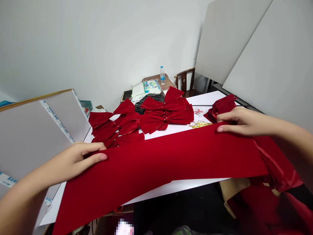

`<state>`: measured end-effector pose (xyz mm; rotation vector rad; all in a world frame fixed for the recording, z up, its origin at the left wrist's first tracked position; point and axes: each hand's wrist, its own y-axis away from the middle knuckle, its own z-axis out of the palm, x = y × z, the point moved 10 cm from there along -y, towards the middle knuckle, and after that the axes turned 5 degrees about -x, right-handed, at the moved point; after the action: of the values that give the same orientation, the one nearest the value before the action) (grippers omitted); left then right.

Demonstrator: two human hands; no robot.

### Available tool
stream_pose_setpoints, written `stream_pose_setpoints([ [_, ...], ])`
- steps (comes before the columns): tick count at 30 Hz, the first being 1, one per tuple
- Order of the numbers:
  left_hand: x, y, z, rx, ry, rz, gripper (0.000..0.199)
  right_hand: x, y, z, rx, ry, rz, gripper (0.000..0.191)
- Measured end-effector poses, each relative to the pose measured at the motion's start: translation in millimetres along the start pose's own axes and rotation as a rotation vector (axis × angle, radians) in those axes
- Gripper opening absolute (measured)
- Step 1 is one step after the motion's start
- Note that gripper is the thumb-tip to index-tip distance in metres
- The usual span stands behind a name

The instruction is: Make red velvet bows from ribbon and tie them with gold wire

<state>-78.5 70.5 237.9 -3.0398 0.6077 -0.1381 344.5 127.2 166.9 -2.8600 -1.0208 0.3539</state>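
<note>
A long piece of red velvet fabric (156, 163) stretches across the front of the white table, held up by its far edge. My left hand (85, 158) pinches that edge on the left, thumb on the near side. On the right, my right hand (232, 121) pinches the same edge, its fingers partly hidden behind the cloth. Beyond the fabric lie red velvet bows in two groups, a left stack (117, 125) and a middle stack (167, 112). Gold twist ties (200, 124) sit near my right hand, beside a pile of folded red fabric (223, 106).
White panels (46, 130) stand at the left, and large boards (269, 55) lean at the right. Behind the bows are a black plastic bag (149, 101), a water bottle (162, 75) and a wooden chair (187, 81). More red cloth (281, 166) hangs at the right front.
</note>
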Motion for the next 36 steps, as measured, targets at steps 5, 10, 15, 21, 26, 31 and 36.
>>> stream_pose_setpoints([
  [5,-20,-24,79.1,-0.129,-0.102,-0.124,0.041,26,-27,72,-0.276,0.137,0.114,0.050],
  [10,-39,-35,156.8,-0.242,-0.324,-0.215,0.040,54,-48,124,-0.223,0.290,0.235,0.046],
  [15,-6,-20,157.9,0.146,-0.396,-0.240,0.040,27,-38,125,0.191,0.295,0.215,0.023],
  [21,73,-23,218.9,0.005,0.342,0.119,0.019,-57,-15,174,0.147,-0.113,-0.022,0.024],
  [26,71,-34,250.8,-0.100,0.421,0.079,0.019,-52,-3,188,0.152,-0.125,-0.010,0.027],
  [31,56,-46,247.3,-0.119,0.467,0.041,0.021,-43,-3,183,0.169,-0.061,-0.052,0.037],
  [36,53,-55,246.0,-0.095,0.460,0.038,0.021,-41,-12,180,0.179,0.017,-0.052,0.034],
])
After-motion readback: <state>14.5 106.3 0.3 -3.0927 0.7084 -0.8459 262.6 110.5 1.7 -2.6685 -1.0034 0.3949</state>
